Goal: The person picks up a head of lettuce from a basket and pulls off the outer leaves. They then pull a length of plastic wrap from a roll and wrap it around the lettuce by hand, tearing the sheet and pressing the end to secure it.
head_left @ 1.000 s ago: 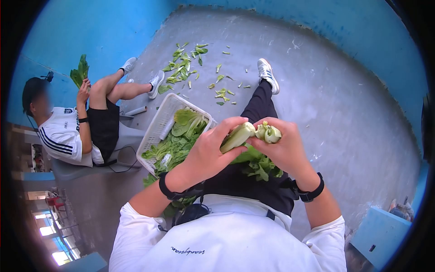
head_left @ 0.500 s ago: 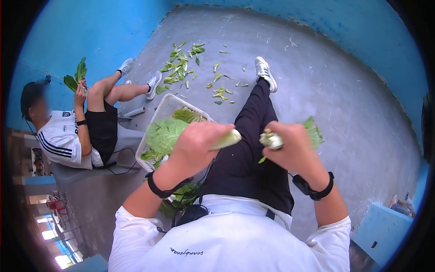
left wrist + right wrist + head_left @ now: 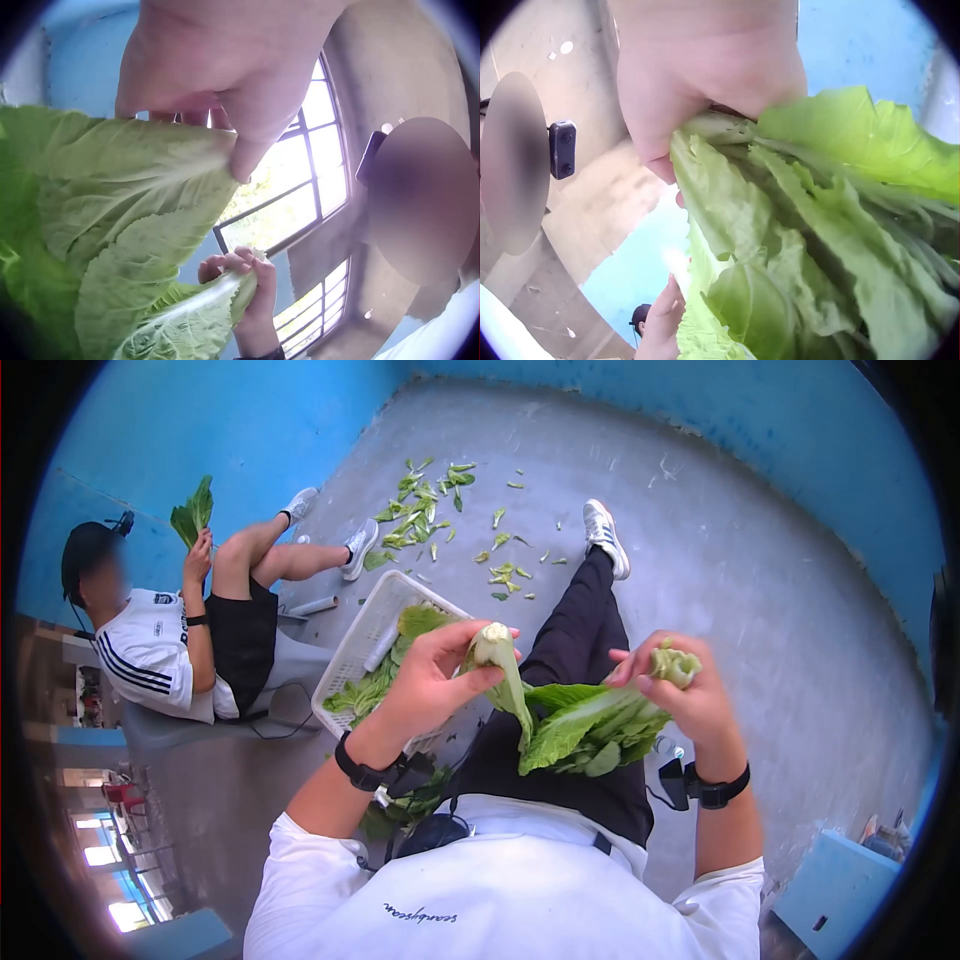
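Note:
My left hand (image 3: 430,675) pinches the pale stem end of a green leaf (image 3: 510,695), whose blade hangs over the lap. A broad leaf (image 3: 135,187) spreads below the left thumb and fingers in the left wrist view. To the right, my right hand (image 3: 695,685) grips a bunch of leafy greens (image 3: 595,735) around its base, with the pale cut end (image 3: 675,663) facing up. Its leaves point left and overlap the left hand's leaf in the head view. In the right wrist view the stalks run out from under the right palm.
A white plastic basket (image 3: 340,650) with leafy greens stands to the left of the lap. Loose leaves (image 3: 415,510) lie scattered on the grey floor (image 3: 740,560). At the left a seated person (image 3: 175,630) holds greens. A blue box-like block (image 3: 835,890) is at the lower right.
The hands, close together at first, moved apart. My left hand swung a leaf over the basket and is now back above the lap; the bunch in my right hand now hangs leftward.

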Action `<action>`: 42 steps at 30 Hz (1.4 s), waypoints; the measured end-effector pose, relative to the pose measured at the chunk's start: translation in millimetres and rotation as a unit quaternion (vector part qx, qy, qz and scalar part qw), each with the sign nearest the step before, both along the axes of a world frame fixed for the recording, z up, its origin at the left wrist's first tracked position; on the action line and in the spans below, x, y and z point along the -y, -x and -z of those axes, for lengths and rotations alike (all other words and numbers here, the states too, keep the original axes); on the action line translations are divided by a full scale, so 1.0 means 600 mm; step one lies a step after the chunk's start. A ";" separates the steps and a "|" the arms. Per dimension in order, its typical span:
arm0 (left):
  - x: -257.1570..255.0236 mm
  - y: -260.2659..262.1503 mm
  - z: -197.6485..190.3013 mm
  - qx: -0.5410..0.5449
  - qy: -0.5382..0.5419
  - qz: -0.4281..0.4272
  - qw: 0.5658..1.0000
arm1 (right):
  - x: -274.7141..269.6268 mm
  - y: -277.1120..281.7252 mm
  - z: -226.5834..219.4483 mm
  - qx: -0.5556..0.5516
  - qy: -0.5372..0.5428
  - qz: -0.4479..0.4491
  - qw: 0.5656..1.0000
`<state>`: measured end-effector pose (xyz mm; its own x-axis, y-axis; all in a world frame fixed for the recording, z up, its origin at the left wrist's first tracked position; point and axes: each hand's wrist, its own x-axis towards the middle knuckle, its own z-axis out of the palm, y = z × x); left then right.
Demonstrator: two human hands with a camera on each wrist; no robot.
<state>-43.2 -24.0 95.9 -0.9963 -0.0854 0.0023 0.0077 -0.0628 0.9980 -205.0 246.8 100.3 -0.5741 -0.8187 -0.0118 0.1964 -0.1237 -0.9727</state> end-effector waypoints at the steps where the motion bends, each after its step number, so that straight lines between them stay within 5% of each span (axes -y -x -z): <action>1: -0.004 0.002 0.001 0.006 -0.023 0.004 1.000 | 0.006 -0.003 -0.001 0.025 0.004 -0.006 1.000; 5: -0.027 0.007 0.012 0.027 0.016 0.017 0.999 | 0.031 -0.020 -0.012 -0.015 -0.049 -0.018 0.999; 8: -0.048 0.015 -0.007 0.000 0.178 0.024 0.984 | 0.049 -0.035 -0.009 -0.051 -0.065 -0.004 0.997; 19: -0.076 0.018 -0.017 -0.053 0.214 0.029 0.975 | 0.058 -0.055 -0.019 -0.062 -0.094 -0.002 0.994; 32: -0.071 0.011 0.000 -0.058 0.172 0.052 0.982 | 0.069 -0.062 -0.024 -0.211 -0.060 0.030 0.975; 38: -0.067 0.008 -0.006 -0.006 0.213 0.097 0.972 | 0.064 -0.058 -0.045 -0.250 -0.073 -0.005 0.965; 42: -0.067 0.004 -0.019 -0.037 0.313 0.056 0.948 | 0.060 -0.055 -0.045 -0.263 -0.100 -0.008 0.960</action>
